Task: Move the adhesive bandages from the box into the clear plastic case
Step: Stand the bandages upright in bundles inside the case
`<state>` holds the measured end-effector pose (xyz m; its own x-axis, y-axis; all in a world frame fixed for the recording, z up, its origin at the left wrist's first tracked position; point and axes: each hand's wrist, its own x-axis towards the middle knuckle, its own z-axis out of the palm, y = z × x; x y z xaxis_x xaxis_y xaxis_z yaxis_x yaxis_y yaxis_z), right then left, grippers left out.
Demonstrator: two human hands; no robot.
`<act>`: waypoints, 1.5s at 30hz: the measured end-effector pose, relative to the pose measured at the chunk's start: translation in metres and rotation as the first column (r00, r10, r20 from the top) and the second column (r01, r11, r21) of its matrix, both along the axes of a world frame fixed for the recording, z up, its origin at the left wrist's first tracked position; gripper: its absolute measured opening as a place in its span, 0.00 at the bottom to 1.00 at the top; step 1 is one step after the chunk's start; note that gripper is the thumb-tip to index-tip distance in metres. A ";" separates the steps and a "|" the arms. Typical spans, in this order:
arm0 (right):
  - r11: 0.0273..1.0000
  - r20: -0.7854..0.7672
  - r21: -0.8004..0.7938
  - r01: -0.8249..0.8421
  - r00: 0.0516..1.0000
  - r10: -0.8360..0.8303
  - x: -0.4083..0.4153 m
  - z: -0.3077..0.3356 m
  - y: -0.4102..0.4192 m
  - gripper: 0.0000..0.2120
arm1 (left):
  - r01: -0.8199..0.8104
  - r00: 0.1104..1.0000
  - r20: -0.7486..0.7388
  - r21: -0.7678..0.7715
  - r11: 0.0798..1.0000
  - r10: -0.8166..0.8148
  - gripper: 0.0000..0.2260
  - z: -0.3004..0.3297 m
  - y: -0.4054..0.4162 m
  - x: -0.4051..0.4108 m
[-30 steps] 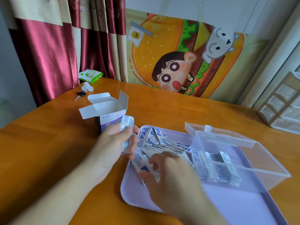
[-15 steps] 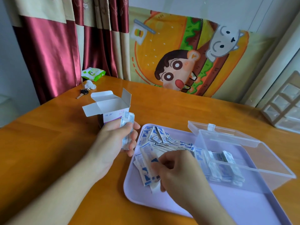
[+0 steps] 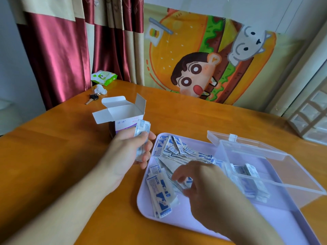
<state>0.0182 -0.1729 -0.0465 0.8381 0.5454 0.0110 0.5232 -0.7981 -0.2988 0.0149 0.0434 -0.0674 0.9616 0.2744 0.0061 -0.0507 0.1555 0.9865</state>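
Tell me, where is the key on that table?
In the head view the key lies at the table's far left, beyond the open bandage box, beside a crumpled white scrap and near the green packet by the curtain.

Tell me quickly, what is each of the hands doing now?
Left hand: grips a small stack of bandages.
Right hand: fingers curled into the loose bandages on the tray; whether it pinches one cannot be told.

Single head cam, wide-angle, looking fwd and down, close over tray point(image 3: 177, 212) on table point(image 3: 53, 147)
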 end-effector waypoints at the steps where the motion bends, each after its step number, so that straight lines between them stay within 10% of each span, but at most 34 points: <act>1: 0.994 -0.018 -0.093 -0.053 0.999 0.051 -0.001 0.002 -0.002 0.21 | 0.003 1.000 -0.002 -0.001 1.000 -0.003 0.09 0.000 0.000 0.000; 9: 0.981 0.024 -0.043 -0.190 0.981 0.191 -0.001 -0.007 0.009 0.02 | 0.001 1.000 -0.004 0.018 1.000 -0.001 0.09 0.000 -0.003 0.000; 16: 0.971 0.038 0.190 -0.147 0.989 0.142 0.005 -0.001 -0.001 0.07 | -0.006 1.000 -0.002 0.007 1.000 0.006 0.09 0.001 -0.002 -0.002; 21: 0.866 -0.025 0.499 -0.004 0.999 0.020 0.007 0.007 -0.006 0.11 | 0.000 1.000 -0.007 0.010 1.000 0.000 0.09 0.001 -0.002 -0.001; 45: 0.462 -0.332 0.835 0.299 0.943 -0.012 0.008 0.007 0.010 0.05 | 0.285 0.958 -0.045 0.046 0.957 -0.283 0.18 0.002 -0.021 -0.014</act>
